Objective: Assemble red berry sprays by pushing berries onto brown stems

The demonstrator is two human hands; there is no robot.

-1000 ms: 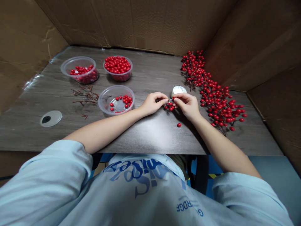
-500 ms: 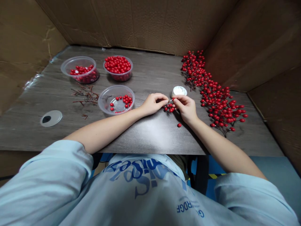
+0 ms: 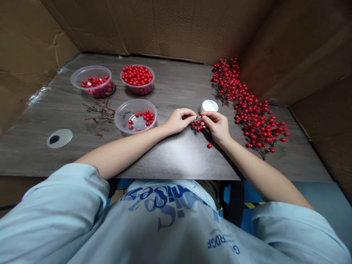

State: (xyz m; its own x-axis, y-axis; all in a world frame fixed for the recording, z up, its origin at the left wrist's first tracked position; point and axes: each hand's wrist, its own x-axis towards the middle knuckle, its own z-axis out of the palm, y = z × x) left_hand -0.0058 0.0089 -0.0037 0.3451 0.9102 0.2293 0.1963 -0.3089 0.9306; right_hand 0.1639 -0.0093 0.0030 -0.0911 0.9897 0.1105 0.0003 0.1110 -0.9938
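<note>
My left hand [image 3: 180, 121] pinches a thin stem of a small berry sprig [image 3: 197, 126], whose red berries hang just below the fingertips. Close beside it, my right hand [image 3: 218, 126] is closed in a pinch on a red berry [image 3: 202, 116] at the end of a stem. The fingers hide part of the sprig. Right behind the hands stands a small round tub [image 3: 209, 106] with white stuff in it. One loose red berry [image 3: 209, 145] lies on the table in front of my right hand.
To the left stand a clear bowl with a few berries [image 3: 117, 123], a full berry bowl [image 3: 140, 90] and a part-filled one [image 3: 73, 79]. Bare brown twigs [image 3: 97, 110] and a clear lid [image 3: 63, 139] lie nearby. Finished-looking berry branches [image 3: 247, 113] line the right side. Cardboard walls [image 3: 170, 29] enclose the table.
Almost nothing differs. Both hands keep their pinch at the same spot, with only a slight shift of the fingertips and the whole view.
</note>
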